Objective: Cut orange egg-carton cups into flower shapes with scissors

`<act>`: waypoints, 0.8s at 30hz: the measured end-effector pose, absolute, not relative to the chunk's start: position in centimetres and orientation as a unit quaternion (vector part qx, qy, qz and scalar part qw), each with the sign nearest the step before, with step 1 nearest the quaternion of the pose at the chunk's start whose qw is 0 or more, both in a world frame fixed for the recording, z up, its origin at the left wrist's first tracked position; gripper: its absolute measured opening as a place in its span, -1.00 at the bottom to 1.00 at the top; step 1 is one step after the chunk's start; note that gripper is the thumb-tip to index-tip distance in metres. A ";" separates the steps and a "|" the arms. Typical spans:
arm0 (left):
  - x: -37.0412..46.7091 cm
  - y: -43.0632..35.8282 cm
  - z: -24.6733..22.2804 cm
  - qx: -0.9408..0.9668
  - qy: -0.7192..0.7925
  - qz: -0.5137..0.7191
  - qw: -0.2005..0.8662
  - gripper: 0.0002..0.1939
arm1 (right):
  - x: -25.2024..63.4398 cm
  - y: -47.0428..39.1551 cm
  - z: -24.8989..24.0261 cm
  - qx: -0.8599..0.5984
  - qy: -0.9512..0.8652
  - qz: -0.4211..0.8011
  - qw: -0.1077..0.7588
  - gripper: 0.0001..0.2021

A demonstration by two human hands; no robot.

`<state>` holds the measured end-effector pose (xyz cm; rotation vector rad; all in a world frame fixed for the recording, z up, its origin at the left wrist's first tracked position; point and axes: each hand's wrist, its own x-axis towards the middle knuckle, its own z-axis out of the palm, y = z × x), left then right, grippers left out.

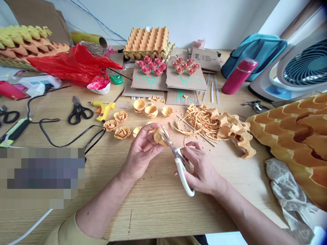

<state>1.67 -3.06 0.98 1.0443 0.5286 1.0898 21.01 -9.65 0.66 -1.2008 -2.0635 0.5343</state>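
Note:
My left hand (143,149) pinches a small egg carton cup (158,136) of orange-yellow pulp between thumb and fingers. In my right hand (201,166) are white-handled scissors (183,177), their blades parted and lying against the cup's edge. Beyond my hands stand several cut cups (151,110), and to their left lie three layered paper-pulp roses (122,132). A tangle of trimmed carton strips (201,119) lies past my right hand. Part of another cup (137,131) shows behind my left fingers.
Left are a yellow glue gun (104,109), black scissors (79,110), a black cable and a red plastic bag (74,64). Cardboard panels (149,80) with red flowers stand behind. Right are egg trays (293,132), a pink flask (240,76), a fan (301,64) and clear plastic (286,190).

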 end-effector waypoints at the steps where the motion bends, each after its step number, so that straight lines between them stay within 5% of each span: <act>1: 1.6 -3.0 1.0 0.472 0.239 0.488 0.695 -0.55 | 21.0 -9.7 0.7 -0.460 -0.791 0.207 0.345 -0.71; 7: 1.5 -2.8 1.0 0.475 0.249 0.483 0.692 -0.50 | 21.1 -9.6 0.6 -0.477 -0.753 0.238 0.386 -0.68; 18: 2.7 -4.0 0.3 0.481 0.256 0.434 0.718 -0.50 | 19.9 -8.6 1.3 -0.488 -0.491 0.478 0.541 -0.56; 24: 2.4 -3.9 0.3 0.450 0.226 0.384 0.774 -0.53 | 20.3 -8.4 3.1 -0.494 -0.524 0.493 0.488 -0.64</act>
